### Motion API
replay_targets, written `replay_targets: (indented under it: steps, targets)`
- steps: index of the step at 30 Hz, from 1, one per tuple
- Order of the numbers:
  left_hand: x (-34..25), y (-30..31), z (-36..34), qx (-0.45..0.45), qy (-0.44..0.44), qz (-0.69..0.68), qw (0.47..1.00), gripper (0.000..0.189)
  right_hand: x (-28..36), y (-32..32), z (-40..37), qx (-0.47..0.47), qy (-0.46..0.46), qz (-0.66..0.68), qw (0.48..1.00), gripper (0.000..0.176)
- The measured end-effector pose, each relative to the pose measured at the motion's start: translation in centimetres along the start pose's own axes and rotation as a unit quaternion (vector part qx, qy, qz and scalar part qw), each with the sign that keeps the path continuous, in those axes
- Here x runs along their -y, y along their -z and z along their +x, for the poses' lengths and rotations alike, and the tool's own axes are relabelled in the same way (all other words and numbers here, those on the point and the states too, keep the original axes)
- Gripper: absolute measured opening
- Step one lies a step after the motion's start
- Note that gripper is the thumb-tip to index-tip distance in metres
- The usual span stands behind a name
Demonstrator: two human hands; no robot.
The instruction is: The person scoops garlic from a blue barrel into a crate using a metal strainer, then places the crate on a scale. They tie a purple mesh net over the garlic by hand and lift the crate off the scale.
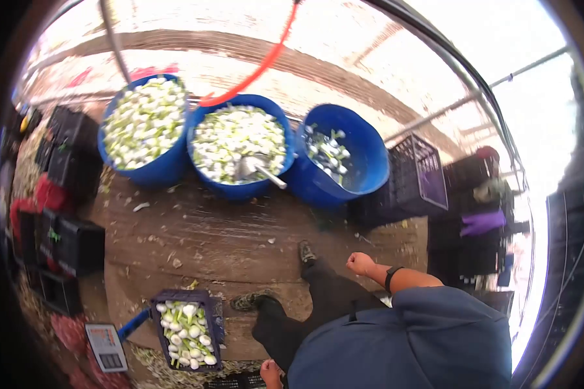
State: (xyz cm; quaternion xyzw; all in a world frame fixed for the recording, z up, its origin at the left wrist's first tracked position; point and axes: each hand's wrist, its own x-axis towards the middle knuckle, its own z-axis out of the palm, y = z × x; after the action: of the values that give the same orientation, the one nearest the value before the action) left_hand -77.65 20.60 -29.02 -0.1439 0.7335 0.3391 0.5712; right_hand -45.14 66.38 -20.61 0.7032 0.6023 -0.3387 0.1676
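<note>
My right hand hangs over the brown floor beside my leg, its fingers curled into a loose fist with nothing visible in them. My left hand shows at the bottom edge, partly cut off; its fingers look curled, but whether it holds anything is hidden. Left of it, a dark crate of white onions with green stems is the nearest object. In front of me stand blue barrels: the left barrel and middle barrel are full of onions, the right barrel holds a few. A metal scoop lies in the middle one.
A scale with a display stands left of the onion crate. Black crates and red mesh sacks line the left side. Stacked dark crates with a purple cloth stand at the right. A red hose hangs above the barrels.
</note>
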Motion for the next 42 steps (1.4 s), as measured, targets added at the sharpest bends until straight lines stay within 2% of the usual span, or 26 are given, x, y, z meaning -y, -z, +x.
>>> replay_targets:
  steps: [4,6,7,8,10,11,12,14,15,16,18,19,21,22,23,26,28,29,31,32,34,37,38,42]
  targets:
    - [-4.4,-5.0,-1.4,-0.036,0.001,0.064,0.997,0.02,-7.5,-1.5,2.0,0.041,-0.038,0.074,0.996,0.019]
    - [-6.3,-8.9,-1.3,-0.082,-0.069,0.162,0.981,0.023,-10.7,-1.8,4.8,0.063,-0.054,0.103,0.991,0.019]
    - [-4.2,-8.9,1.5,-0.075,-0.142,0.235,0.959,0.029,-12.0,-2.1,6.0,0.058,-0.045,0.13,0.989,0.018]
    - [-4.7,-10.6,1.6,-0.078,-0.134,0.246,0.957,0.029,-13.3,-2.8,6.8,0.055,-0.042,0.158,0.985,0.017]
    - [-8.2,-15.4,0.3,-0.128,-0.218,0.388,0.886,0.033,-16.3,-4.3,9.8,0.086,-0.064,0.168,0.98,0.018]
    - [-10.3,-18.6,-0.7,-0.136,-0.169,0.408,0.887,0.033,-18.0,-5.7,11.3,0.072,-0.071,0.179,0.979,0.017]
    - [-9.5,-20.0,0.0,-0.14,-0.161,0.415,0.885,0.033,-18.9,-6.4,13.2,0.054,-0.075,0.189,0.978,0.017]
    - [-8.2,-22.4,2.0,-0.1,-0.26,0.486,0.828,0.034,-20.5,-8.3,16.3,0.069,-0.103,0.202,0.972,0.018]
    - [-9.3,-24.8,1.6,-0.068,-0.267,0.513,0.813,0.037,-21.2,-9.4,17.9,0.062,-0.108,0.224,0.967,0.018]
    - [-9.6,-27.1,1.8,-0.07,-0.262,0.519,0.811,0.037,-21.9,-10.6,19.8,0.055,-0.112,0.245,0.961,0.019]
    - [-8.7,-30.1,3.0,-0.014,-0.286,0.505,0.814,0.041,-23.9,-14.3,23.7,0.039,-0.104,0.268,0.957,0.018]
    - [-7.7,-30.5,4.3,0.008,-0.3,0.564,0.77,0.043,-25.0,-16.5,25.8,0.015,-0.092,0.288,0.953,0.018]
    - [-6.2,-31.6,6.9,0.031,-0.291,0.573,0.765,0.043,-27.4,-20.8,30.7,-0.051,-0.012,0.248,0.967,0.017]
    - [-5.6,-32.3,7.5,0.048,-0.284,0.575,0.766,0.043,-27.1,-21.6,32.5,-0.062,-0.039,0.243,0.967,0.015]
    - [-5.6,-32.6,8.6,0.061,-0.323,0.579,0.746,0.041,-26.7,-22.2,34.7,-0.077,-0.064,0.24,0.966,0.012]
    - [-8.5,-33.8,10.5,0.052,-0.28,0.598,0.749,0.039,-27.5,-25.5,42.1,0.008,-0.119,0.274,0.954,0.014]
    - [-9.5,-34.0,11.5,0.067,-0.339,0.575,0.742,0.038,-26.7,-25.9,45.6,-0.131,-0.055,0.141,0.98,0.027]
    - [-9.8,-34.2,11.7,0.058,-0.342,0.59,0.729,0.037,-26.5,-25.8,47.5,-0.127,-0.051,0.139,0.981,0.027]
    - [-11.1,-35.3,12.2,0.064,-0.294,0.575,0.761,0.035,-26.8,-25.7,50.8,-0.178,0.074,0.043,0.98,0.04]
    - [-11.2,-35.6,12.4,0.066,-0.285,0.566,0.771,0.034,-27.3,-26.0,52.6,-0.168,0.079,0.039,0.982,0.04]
    - [-11.7,-36.4,12.8,0.064,-0.272,0.576,0.768,0.034,-28.1,-27.0,55.4,-0.218,0.138,-0.052,0.965,0.044]
    - [-12.4,-37.0,13.1,0.065,-0.264,0.599,0.753,0.034,-28.6,-27.7,57.3,-0.173,0.096,-0.128,0.972,0.033]
    - [-12.5,-37.2,13.1,0.068,-0.261,0.612,0.743,0.035,-28.5,-27.7,57.8,-0.174,0.103,-0.125,0.971,0.033]
    - [-13.1,-38.0,13.2,0.065,-0.256,0.604,0.752,0.034,-28.5,-26.5,55.8,-0.1,0.138,-0.125,0.977,0.014]
